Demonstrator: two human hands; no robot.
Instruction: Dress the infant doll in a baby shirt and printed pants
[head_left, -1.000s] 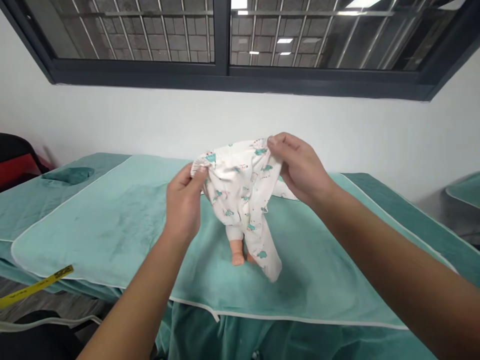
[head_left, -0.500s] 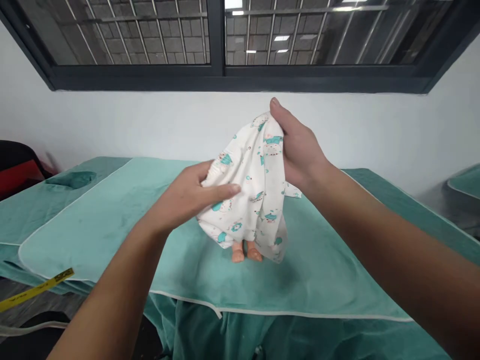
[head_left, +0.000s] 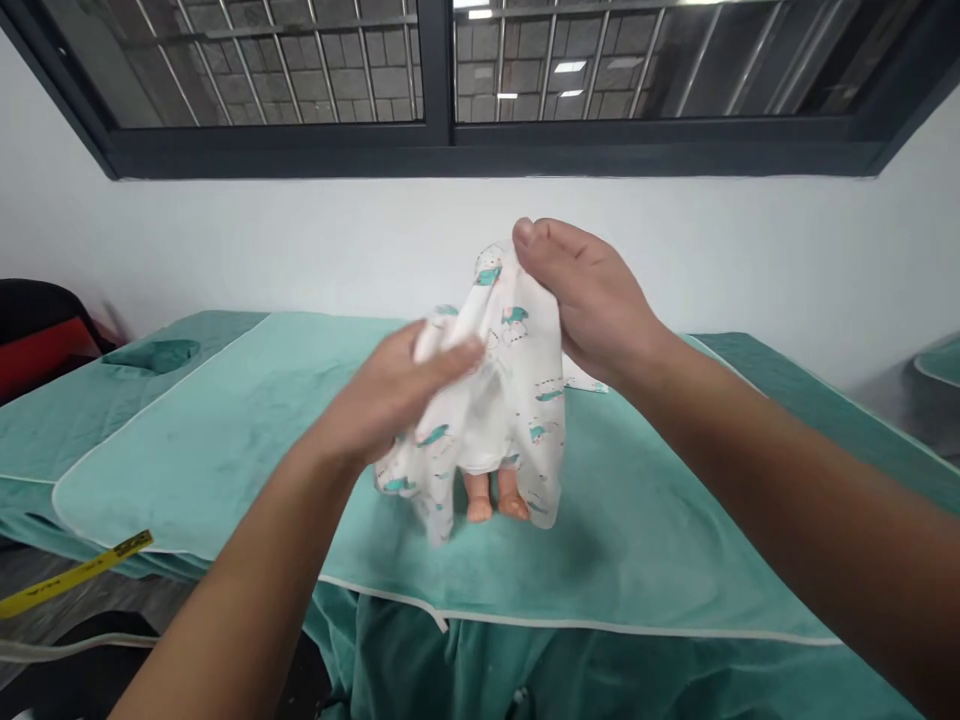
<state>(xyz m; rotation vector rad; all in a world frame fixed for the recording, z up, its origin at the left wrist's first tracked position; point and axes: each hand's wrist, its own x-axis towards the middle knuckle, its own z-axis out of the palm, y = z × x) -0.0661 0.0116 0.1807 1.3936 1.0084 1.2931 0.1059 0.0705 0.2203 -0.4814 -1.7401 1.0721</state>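
White printed garment (head_left: 538,350), grasped by your left hand (head_left: 382,395) and right hand (head_left: 596,295); doll feet (head_left: 480,505) between its hanging ends; green sheet (head_left: 217,440) underneath.

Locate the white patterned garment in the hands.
In the head view, the garment hangs near centre between the left hand and right hand, with doll feet showing below its middle.

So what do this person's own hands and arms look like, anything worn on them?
The left hand and right hand are bare, without gloves. No sleeve, watch or bracelet shows on the left forearm or right forearm. Some fingers are hidden, so rings can't be ruled out.
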